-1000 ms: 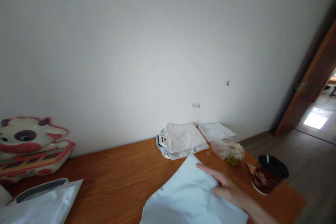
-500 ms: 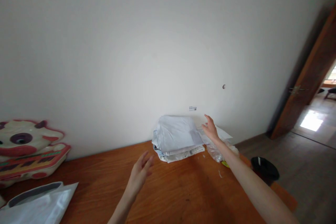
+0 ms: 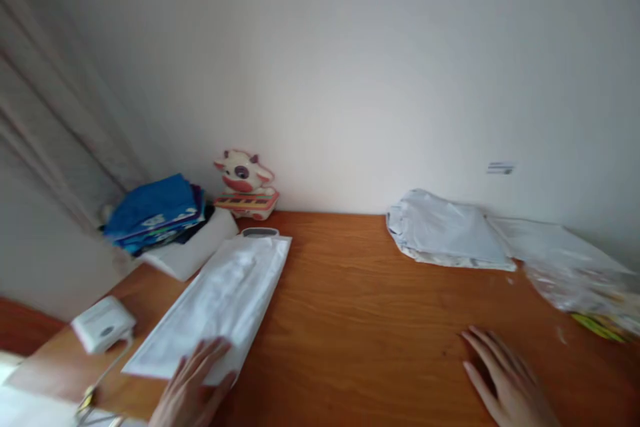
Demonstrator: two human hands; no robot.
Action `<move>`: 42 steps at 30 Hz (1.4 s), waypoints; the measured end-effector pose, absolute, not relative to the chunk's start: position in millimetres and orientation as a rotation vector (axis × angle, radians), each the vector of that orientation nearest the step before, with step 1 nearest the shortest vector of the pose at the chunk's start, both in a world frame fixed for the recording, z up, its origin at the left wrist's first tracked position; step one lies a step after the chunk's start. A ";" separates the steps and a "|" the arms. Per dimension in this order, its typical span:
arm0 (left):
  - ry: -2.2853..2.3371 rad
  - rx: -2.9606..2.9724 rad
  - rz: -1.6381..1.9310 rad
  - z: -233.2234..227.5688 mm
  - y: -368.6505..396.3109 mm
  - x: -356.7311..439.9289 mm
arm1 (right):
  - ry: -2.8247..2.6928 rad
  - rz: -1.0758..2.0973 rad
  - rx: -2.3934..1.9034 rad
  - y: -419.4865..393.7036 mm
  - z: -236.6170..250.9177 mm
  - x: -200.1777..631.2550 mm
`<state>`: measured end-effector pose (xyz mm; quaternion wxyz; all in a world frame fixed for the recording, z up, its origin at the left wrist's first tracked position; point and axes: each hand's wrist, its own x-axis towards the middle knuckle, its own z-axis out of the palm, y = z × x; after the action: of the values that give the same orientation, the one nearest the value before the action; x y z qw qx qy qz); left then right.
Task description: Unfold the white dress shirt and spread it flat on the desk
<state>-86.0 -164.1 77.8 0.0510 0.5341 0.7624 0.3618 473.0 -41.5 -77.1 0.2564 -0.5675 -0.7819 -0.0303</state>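
My left hand point(image 3: 193, 383) reaches to the near end of a long white plastic package point(image 3: 220, 300) lying on the wooden table point(image 3: 360, 307); its fingertips touch the package's edge and nothing is gripped. Low on the right, my right hand point(image 3: 505, 383) lies flat on bare wood with the fingers spread. A stack of folded pale cloth point(image 3: 445, 230) rests against the wall, well beyond the right hand.
A cow-shaped toy keyboard point(image 3: 245, 185) stands by the wall. Folded blue clothes point(image 3: 155, 213) sit on a white pad at the left. A small white device point(image 3: 103, 323) with a cable lies near the left edge. A clear plastic bag point(image 3: 580, 273) lies far right.
The view has swung left, away from the doorway. My right hand left the cloth stack and dropped to the tabletop. My left hand moved down to the white package.
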 end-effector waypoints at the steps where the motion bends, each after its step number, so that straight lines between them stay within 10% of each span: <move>1: 2.359 1.645 1.057 79.2 -170.4 -90.2 | -2.131 -0.097 -1.514 -37.3 -76.6 472.9; 13: 2.055 1.973 0.807 46.1 -172.7 -38.7 | -2.065 -0.056 -1.468 -48.2 -52.2 442.7; 21: 1.205 1.739 0.736 -23.8 -183.9 79.0 | -1.847 0.551 -1.604 -69.5 -50.6 349.9; 30: 2.016 1.501 0.979 22.4 -161.4 -42.7 | -1.903 0.725 -1.646 -59.2 -24.2 299.6; 42: 1.696 1.391 1.050 10.9 -123.3 -91.3 | -1.749 0.912 -1.544 -69.6 -6.2 292.2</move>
<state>-91.3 -123.3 10.9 0.3475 0.5362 0.6540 0.4049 292.2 -69.6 -6.2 0.3128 -0.5855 -0.6631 0.3459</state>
